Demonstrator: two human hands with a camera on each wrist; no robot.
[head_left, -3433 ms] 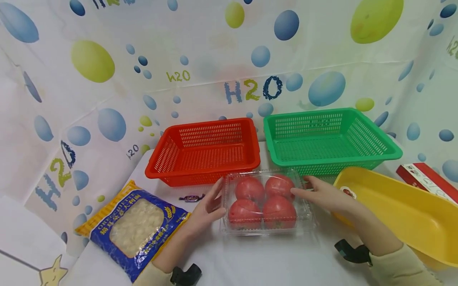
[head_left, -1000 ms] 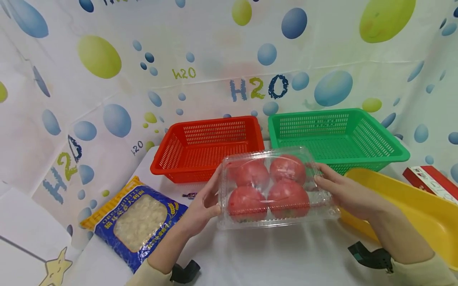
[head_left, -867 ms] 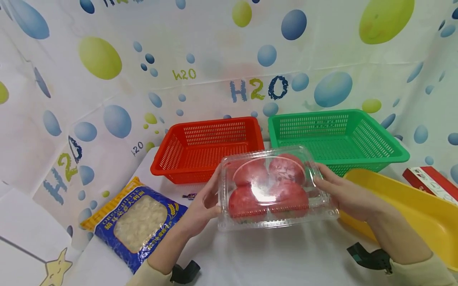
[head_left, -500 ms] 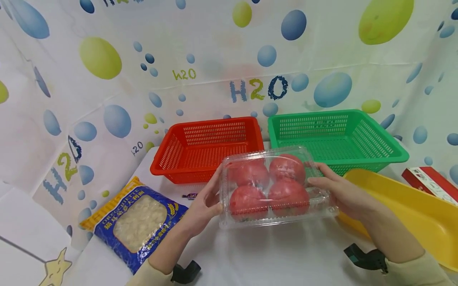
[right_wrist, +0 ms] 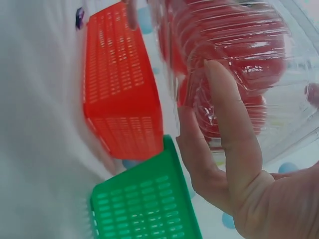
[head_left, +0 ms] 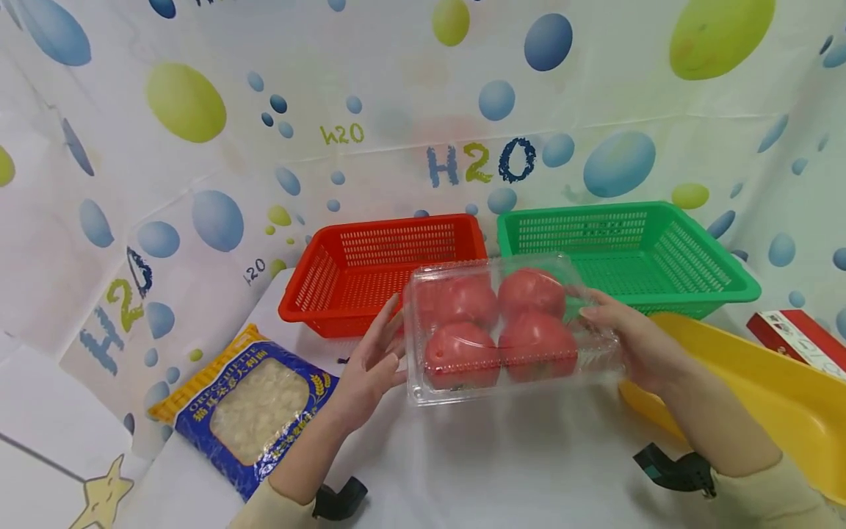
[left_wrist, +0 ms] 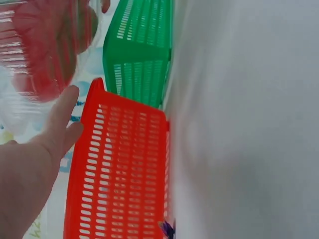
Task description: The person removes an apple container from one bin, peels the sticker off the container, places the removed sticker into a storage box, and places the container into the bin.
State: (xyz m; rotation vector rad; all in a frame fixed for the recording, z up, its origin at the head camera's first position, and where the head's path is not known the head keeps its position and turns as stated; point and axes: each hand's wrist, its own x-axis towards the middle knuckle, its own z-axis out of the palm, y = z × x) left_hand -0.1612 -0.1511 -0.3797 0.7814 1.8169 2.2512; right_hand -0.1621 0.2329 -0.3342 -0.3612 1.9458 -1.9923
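Note:
A clear plastic clamshell box (head_left: 418,371) with several red tomatoes (head_left: 463,356) inside is held up off the table, tilted, in front of the two baskets. My right hand (head_left: 651,349) grips its right end, thumb on top; in the right wrist view, fingers (right_wrist: 234,124) of this hand lie along the underside. Beside the box's left end is my left hand (head_left: 366,375), fingers spread and extended, not gripping it. The left wrist view has those fingertips (left_wrist: 70,94) close to the plastic wall; whether they touch it I cannot tell.
A red basket (head_left: 330,327) and a green basket (head_left: 700,297) stand at the back. A blue and yellow pasta bag (head_left: 258,411) lies left. At right are a yellow tray (head_left: 760,397) and a red and white box (head_left: 800,339). A small purple-wrapped candy (left_wrist: 167,229) lies by the red basket.
The box has been lifted from the table and is now slightly higher than half a second ago. My left hand has let go of its left end, its fingers spreading; the right still holds on.

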